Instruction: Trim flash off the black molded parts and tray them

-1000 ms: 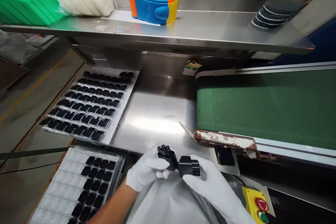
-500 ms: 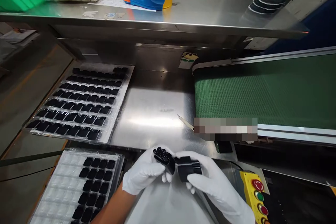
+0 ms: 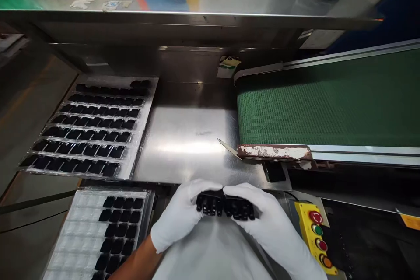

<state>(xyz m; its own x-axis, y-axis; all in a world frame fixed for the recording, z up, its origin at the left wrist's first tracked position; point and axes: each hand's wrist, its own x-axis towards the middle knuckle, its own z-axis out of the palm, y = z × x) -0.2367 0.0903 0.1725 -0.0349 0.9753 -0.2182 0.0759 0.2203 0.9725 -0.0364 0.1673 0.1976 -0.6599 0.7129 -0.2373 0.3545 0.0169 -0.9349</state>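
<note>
White gloves cover both hands, which are held close together in front of my body. My left hand is closed around a small black plastic part with short round pegs facing me. In my right hand is a similar black plastic part, its pegs also turned toward me. The two parts sit side by side at nearly the same height; whether they touch is unclear. Left of them, a white tray holds rows of black parts, and a lower clear tray is partly filled with black pieces.
A green conveyor belt runs along the right. A pointed blade lies by its near corner, beside a dark phone-like object. A yellow button box stands at lower right. The metal shelf crosses the back.
Both black parts have been turned so their pegs face me, and my hands have come level and closer together. The camera view has shifted slightly.
</note>
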